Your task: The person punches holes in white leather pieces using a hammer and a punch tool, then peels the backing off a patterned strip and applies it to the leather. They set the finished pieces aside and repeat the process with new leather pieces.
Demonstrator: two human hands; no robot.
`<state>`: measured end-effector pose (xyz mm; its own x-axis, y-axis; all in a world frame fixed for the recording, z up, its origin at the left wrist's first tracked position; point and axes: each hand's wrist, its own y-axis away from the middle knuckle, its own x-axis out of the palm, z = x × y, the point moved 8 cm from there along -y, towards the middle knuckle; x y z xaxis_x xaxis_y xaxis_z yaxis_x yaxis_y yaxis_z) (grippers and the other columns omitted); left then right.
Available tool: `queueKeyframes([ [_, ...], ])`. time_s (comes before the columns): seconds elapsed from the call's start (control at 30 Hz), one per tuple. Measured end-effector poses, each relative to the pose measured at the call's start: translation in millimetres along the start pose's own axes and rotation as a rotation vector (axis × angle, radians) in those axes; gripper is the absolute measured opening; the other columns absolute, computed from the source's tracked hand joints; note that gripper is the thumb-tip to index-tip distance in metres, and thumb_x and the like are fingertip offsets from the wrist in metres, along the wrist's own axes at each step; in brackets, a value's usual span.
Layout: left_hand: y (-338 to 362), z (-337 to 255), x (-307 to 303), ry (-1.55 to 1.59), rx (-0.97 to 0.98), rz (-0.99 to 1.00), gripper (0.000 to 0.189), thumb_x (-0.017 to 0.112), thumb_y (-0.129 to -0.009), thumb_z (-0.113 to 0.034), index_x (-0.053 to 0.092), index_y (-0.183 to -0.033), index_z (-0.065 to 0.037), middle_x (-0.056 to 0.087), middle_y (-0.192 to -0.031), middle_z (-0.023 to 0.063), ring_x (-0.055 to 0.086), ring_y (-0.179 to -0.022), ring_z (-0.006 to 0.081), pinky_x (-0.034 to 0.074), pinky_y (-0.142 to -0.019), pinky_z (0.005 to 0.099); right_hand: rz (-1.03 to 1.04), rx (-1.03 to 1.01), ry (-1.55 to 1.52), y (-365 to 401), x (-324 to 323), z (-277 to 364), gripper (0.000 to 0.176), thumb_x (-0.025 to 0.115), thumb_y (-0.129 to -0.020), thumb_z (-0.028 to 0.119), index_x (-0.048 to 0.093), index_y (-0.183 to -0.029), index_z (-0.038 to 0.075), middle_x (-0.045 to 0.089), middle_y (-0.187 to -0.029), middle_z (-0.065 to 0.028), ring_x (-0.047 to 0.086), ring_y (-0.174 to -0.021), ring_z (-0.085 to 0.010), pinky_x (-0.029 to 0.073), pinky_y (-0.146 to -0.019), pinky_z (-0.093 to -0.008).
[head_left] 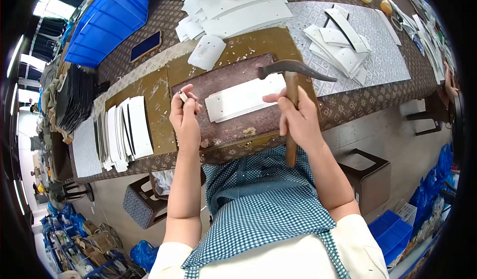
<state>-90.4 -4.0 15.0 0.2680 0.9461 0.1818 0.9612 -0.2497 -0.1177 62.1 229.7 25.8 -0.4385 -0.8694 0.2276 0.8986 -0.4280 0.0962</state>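
A hammer [291, 97] with a wooden handle and a dark, curved metal head is gripped in my right hand [300, 115], its head raised over the work board. My left hand [185, 115] is closed at the left of the board, fingers curled around something small and pale that I cannot make out. Between my hands lies a short stack of white, slightly curved strips [243, 99] with small holes near the end. It rests on a worn, reddish-brown board [223, 135]; neither hand touches the stack.
White strips stand in a row [121, 135] at the left. Larger white pieces [243, 18] are piled at the back, and more lie on patterned paper [387, 55] at the right. A phone [146, 46] lies near a blue bin [107, 23]. A stool [365, 179] stands below.
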Motion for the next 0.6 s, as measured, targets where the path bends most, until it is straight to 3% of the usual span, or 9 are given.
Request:
queueKeyframes([
  [0.13,12.0,2.6,-23.2,-0.263,0.122,-0.135,0.019,0.058,-0.098,-0.009,0.061,-0.114,0.0,0.056,-0.093,0.0001,0.05,-0.082,0.0072,0.044,-0.076,0.0232,0.167,0.081,0.086,-12.4,50.5,-16.0,0.016,0.053,-0.1,0.014,0.053,-0.101,-0.002,0.071,-0.101,-0.0125,0.057,-0.047,-0.009,0.045,-0.042,-0.0243],
  [0.17,15.2,0.1,-32.0,-0.439,0.191,-0.11,0.016,0.062,-0.098,-0.014,0.064,-0.105,-0.001,0.059,-0.093,-0.0011,0.05,-0.079,0.0069,0.043,-0.072,0.0225,0.163,0.103,0.143,-14.9,57.6,-19.6,0.018,0.054,-0.1,0.015,0.053,-0.103,-0.003,0.072,-0.1,-0.012,0.059,-0.048,-0.0103,0.047,-0.043,-0.0254],
  [0.27,24.1,-24.8,-36.9,-0.746,0.198,-0.119,0.015,0.064,-0.097,-0.016,0.066,-0.097,-0.001,0.061,-0.09,-0.0025,0.049,-0.075,0.0063,0.041,-0.068,0.0215,0.147,0.067,0.287,-20.1,68.3,-30.2,0.019,0.054,-0.1,0.016,0.053,-0.103,-0.003,0.072,-0.101,-0.0121,0.058,-0.046,-0.0111,0.048,-0.044,-0.0262],
  [0.3,22.4,-21.0,-43.6,-0.63,0.172,-0.161,0.016,0.067,-0.095,-0.016,0.066,-0.095,0.0,0.062,-0.088,-0.0023,0.049,-0.073,0.0061,0.042,-0.066,0.0213,0.136,0.077,0.276,-20.8,67.8,-35.3,0.019,0.052,-0.102,0.018,0.052,-0.103,-0.001,0.071,-0.112,-0.0104,0.056,-0.046,-0.0091,0.046,-0.043,-0.0242],
  [0.43,12.4,-8.7,-39.7,-0.347,0.105,-0.195,0.016,0.07,-0.093,-0.013,0.067,-0.099,0.001,0.064,-0.089,-0.0013,0.053,-0.079,0.004,0.044,-0.07,0.02,0.109,0.116,0.221,-23.1,64.3,-37.5,0.02,0.052,-0.102,0.018,0.052,-0.104,-0.001,0.072,-0.111,-0.0113,0.056,-0.045,-0.009,0.046,-0.043,-0.0233],
  [0.6,-1.0,-7.0,9.4,-0.397,0.101,-0.054,0.016,0.07,-0.093,-0.014,0.067,-0.096,0.002,0.067,-0.091,0.0015,0.055,-0.075,0.0034,0.046,-0.068,0.0197,0.108,0.111,0.209,-25.4,63.0,-39.5,0.019,0.052,-0.102,0.018,0.051,-0.103,-0.001,0.072,-0.109,-0.0119,0.056,-0.045,-0.0087,0.045,-0.042,-0.0225],
])
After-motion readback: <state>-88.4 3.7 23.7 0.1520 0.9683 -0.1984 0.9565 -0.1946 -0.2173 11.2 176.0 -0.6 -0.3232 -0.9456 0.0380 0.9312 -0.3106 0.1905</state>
